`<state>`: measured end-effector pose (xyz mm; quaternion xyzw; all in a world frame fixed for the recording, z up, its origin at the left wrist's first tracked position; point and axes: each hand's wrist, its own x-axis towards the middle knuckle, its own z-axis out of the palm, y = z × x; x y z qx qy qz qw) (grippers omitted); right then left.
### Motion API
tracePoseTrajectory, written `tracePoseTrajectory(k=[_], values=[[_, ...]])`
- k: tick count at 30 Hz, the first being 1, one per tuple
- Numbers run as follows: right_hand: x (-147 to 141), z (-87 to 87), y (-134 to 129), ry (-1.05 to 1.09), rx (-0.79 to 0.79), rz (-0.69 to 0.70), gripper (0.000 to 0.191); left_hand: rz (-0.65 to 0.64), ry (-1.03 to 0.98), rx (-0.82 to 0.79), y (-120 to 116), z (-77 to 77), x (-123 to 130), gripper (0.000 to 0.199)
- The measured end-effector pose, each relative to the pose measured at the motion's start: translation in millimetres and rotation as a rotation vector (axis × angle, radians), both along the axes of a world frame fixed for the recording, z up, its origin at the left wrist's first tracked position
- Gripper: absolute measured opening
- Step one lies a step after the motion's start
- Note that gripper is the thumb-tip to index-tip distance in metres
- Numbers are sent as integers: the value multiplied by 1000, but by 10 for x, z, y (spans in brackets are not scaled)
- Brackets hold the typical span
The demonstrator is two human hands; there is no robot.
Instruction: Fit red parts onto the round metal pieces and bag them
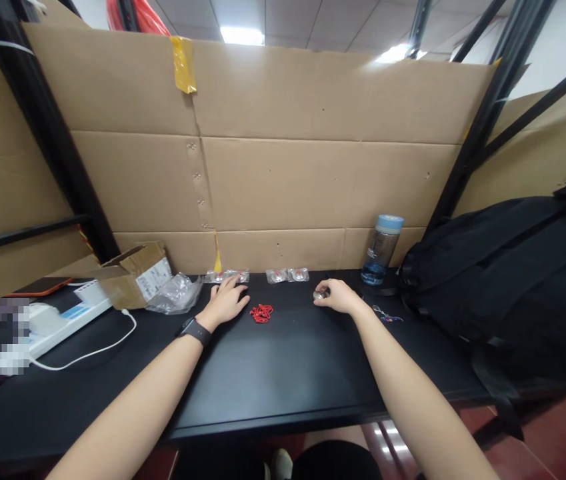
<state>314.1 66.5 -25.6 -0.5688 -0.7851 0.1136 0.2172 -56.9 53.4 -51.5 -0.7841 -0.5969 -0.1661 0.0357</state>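
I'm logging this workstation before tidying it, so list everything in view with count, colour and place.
table: one, black, under everything
red pieces: small pile, red, between the hands
clear packets: about four, along the back edge
small metal part: one, silvery, in right fingertips
water bottle: one, blue lid, back right
backpack: one, black, right
cardboard box: one, brown, back left
plastic bag: one, clear, beside the box
power strip: one, white, left
cardboard wall: brown, behind
left hand: flat on table, black watch
right hand: pinching the metal part
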Motion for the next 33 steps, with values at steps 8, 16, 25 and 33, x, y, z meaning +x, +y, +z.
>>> tracePoseTrajectory(k=[8, 16, 25, 33], values=[[16, -1, 7, -20, -3, -2, 23, 55, 12, -49, 69, -76, 51, 59], [-6, -30, 9, -71, 23, 8, 24, -8, 13, -24, 16, -17, 74, 50], [-16, 7, -9, -93, 35, 21, 24, -18, -22, 64, -53, 32, 116, 57], [-17, -12, -3, -91, 71, 26, 29, 85, 24, 131, -34, 39, 99, 35]])
